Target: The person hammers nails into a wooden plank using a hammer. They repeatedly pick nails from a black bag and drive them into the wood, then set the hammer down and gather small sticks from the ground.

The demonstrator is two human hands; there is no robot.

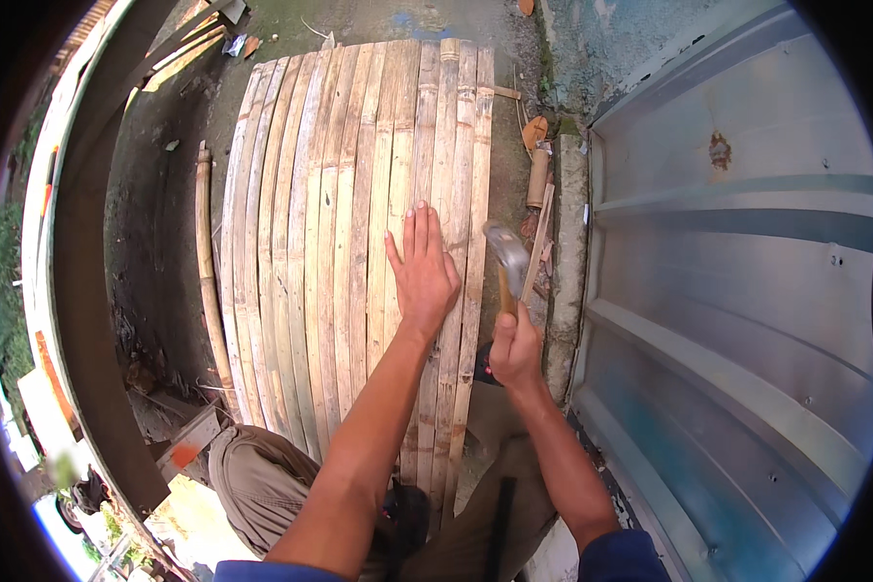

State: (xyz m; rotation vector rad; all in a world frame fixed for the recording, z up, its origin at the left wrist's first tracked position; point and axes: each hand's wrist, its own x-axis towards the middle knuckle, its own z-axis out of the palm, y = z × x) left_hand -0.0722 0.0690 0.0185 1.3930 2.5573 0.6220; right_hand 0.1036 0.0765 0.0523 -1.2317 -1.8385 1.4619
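Head view: left hand [422,267] flat on bamboo panel [349,223]; right hand [516,351] grips hammer [506,254].

Head view looks steeply down, close over the bamboo panel [359,223]; one view only.

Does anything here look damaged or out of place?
Yes. The grey metal sheet on the right has a rusty hole near its top. Broken bamboo scraps lie loose between it and the bamboo panel.

A panel of bamboo slats [359,223] lies flat on the dirt ground [160,223].
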